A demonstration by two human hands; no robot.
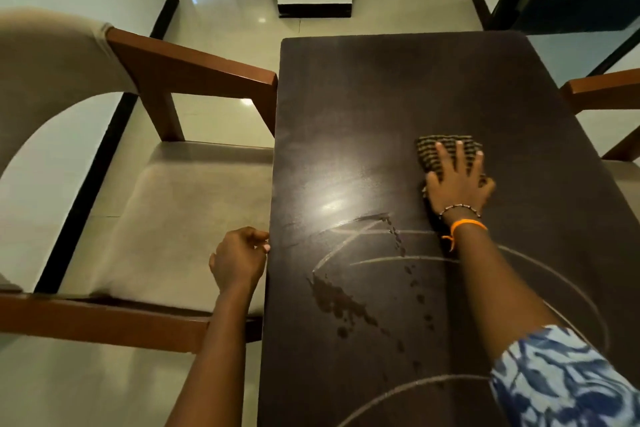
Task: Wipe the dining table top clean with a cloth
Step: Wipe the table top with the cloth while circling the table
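Pale tiled floor (221,45), dark dining table (398,97) w/ wet smears, armchair (156,204) at its left edge, right hand (459,180) flat, fingers spread, pressing striped cloth (436,149) mid-table, left hand (239,258) loosely curled, touching table edge, orange wristband (467,225).

The table (398,97) is dark, smooth wood with a dull shine and some wet spots. The cloth (446,149) looks woven and bumpy. The chair (180,204) has shiny brown wood arms and a soft cloth seat. The floor (221,31) is glossy.
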